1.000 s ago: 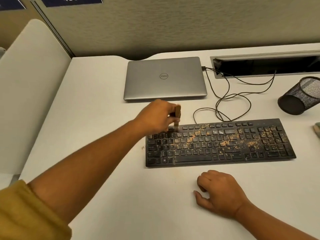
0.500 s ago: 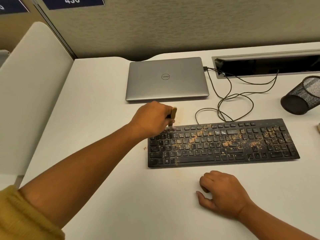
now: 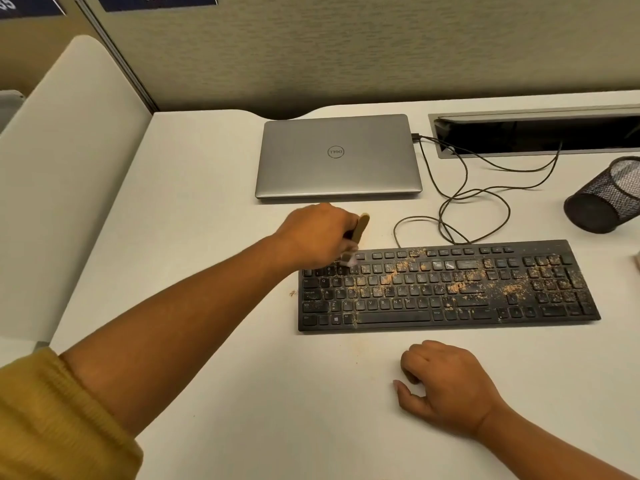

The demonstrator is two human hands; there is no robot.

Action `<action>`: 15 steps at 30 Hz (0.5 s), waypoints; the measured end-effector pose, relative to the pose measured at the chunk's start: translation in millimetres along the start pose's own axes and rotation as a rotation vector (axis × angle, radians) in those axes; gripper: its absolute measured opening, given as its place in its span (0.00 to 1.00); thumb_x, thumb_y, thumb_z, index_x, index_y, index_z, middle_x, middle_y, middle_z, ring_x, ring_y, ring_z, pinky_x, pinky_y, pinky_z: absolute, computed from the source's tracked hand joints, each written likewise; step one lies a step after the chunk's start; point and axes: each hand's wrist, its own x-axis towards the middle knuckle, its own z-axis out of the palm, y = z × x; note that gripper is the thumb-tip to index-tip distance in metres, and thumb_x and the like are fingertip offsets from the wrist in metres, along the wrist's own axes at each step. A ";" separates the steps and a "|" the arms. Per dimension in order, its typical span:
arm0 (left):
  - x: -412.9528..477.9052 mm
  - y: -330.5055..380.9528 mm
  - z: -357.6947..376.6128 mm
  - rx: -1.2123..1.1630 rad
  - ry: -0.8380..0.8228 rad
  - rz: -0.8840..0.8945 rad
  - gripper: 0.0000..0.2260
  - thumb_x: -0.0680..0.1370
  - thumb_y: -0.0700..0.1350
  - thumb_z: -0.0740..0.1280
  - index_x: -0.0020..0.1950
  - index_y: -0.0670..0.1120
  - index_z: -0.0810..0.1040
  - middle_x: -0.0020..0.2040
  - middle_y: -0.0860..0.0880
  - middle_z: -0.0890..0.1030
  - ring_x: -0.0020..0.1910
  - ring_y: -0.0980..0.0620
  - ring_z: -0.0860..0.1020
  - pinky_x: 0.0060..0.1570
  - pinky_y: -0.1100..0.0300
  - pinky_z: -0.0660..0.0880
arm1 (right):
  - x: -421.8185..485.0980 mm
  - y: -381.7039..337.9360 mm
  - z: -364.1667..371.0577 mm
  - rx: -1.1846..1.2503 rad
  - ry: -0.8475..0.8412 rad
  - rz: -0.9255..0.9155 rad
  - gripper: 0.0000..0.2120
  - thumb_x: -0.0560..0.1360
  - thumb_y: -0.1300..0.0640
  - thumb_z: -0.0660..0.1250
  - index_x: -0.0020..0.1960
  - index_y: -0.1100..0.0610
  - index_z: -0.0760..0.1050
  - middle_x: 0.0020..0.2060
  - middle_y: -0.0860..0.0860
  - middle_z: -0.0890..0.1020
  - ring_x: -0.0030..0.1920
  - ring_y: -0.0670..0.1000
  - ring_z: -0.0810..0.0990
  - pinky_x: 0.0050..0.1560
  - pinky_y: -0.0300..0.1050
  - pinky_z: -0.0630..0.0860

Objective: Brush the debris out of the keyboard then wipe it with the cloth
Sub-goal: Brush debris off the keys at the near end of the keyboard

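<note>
View from a head-worn camera, looking down at a pale desk (image 3: 207, 209). At far left a white divider (image 3: 69, 161) stood along the desk's edge. A bare forearm in a pushed-up mustard sleeve (image 3: 52, 420) reached from the lower left toward the middle.

The left hand (image 3: 318, 233) was closed, knuckles up, fingers curled round a brush (image 3: 361, 227). Its tan handle stuck up past the knuckles, and the pale bristles pointed down, touching the top left corner of the keyboard (image 3: 450, 320). Blur hid the exact grip.

Behind the hand, a closed silver laptop (image 3: 337, 168) lay flat near the back of the desk.

The black keyboard lay flat across the middle, long side facing the person. Tan debris (image 3: 408, 268) was scattered over the keys – thickest through the middle rows and on the number pad at right – and a few specks lay on the desk by its left edge.

In front of the keyboard, apart from it, the right hand (image 3: 446, 386) rested on the desk, fingers loosely curled under, holding nothing.

A dark cable (image 3: 485, 199) looped on the desk between laptop and keyboard, running toward a long open slot (image 3: 485, 154) at the back right. At far right a black mesh cup (image 3: 606, 199) lay on its side.
</note>
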 end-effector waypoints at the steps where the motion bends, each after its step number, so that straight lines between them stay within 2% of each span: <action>1: -0.3 0.1 -4.0 0.039 0.012 -0.005 0.11 0.80 0.53 0.67 0.60 0.52 0.79 0.50 0.53 0.82 0.43 0.54 0.75 0.42 0.57 0.69 | 0.1 0.0 0.0 0.001 -0.002 0.002 0.14 0.69 0.43 0.67 0.35 0.50 0.67 0.30 0.44 0.71 0.30 0.49 0.71 0.30 0.41 0.66; 4: 2.3 0.3 -12.3 0.030 0.093 -0.016 0.10 0.80 0.53 0.67 0.60 0.53 0.80 0.50 0.54 0.82 0.43 0.53 0.77 0.42 0.59 0.69 | -0.5 -0.1 0.1 0.003 -0.009 0.009 0.14 0.70 0.43 0.67 0.35 0.50 0.66 0.30 0.44 0.71 0.30 0.49 0.71 0.30 0.41 0.66; 6: 1.6 0.5 -11.9 0.048 0.057 0.000 0.09 0.80 0.53 0.68 0.58 0.53 0.80 0.48 0.54 0.82 0.46 0.52 0.78 0.42 0.59 0.69 | -0.8 0.0 0.2 0.010 -0.008 0.010 0.14 0.70 0.43 0.67 0.35 0.50 0.66 0.30 0.44 0.71 0.30 0.49 0.71 0.30 0.40 0.65; 8: -0.3 -0.1 -12.0 0.159 0.036 0.000 0.08 0.79 0.53 0.69 0.56 0.53 0.79 0.44 0.55 0.79 0.43 0.53 0.77 0.39 0.58 0.68 | -0.3 0.2 0.2 0.007 -0.010 0.011 0.14 0.70 0.43 0.67 0.36 0.50 0.66 0.30 0.44 0.71 0.30 0.49 0.70 0.31 0.40 0.64; 11: 1.2 -3.6 -13.5 0.126 0.140 -0.033 0.10 0.80 0.53 0.68 0.59 0.52 0.80 0.49 0.52 0.82 0.41 0.51 0.76 0.40 0.57 0.69 | -0.1 0.3 0.1 0.004 -0.010 0.010 0.14 0.70 0.43 0.67 0.35 0.50 0.66 0.30 0.44 0.71 0.30 0.49 0.70 0.31 0.40 0.63; 13: 0.2 -5.3 -11.9 0.071 0.122 -0.046 0.11 0.80 0.53 0.67 0.60 0.52 0.80 0.52 0.52 0.83 0.44 0.51 0.78 0.42 0.58 0.70 | -0.5 0.1 0.0 0.008 -0.011 0.011 0.14 0.70 0.43 0.67 0.35 0.50 0.66 0.29 0.44 0.71 0.30 0.49 0.70 0.31 0.40 0.63; 15: -1.9 -7.2 -10.7 0.118 0.052 -0.043 0.10 0.80 0.53 0.67 0.58 0.52 0.80 0.52 0.51 0.83 0.43 0.52 0.77 0.40 0.58 0.68 | -0.5 -0.1 -0.2 0.007 -0.013 0.012 0.14 0.70 0.43 0.67 0.35 0.50 0.67 0.29 0.44 0.71 0.30 0.49 0.70 0.31 0.39 0.63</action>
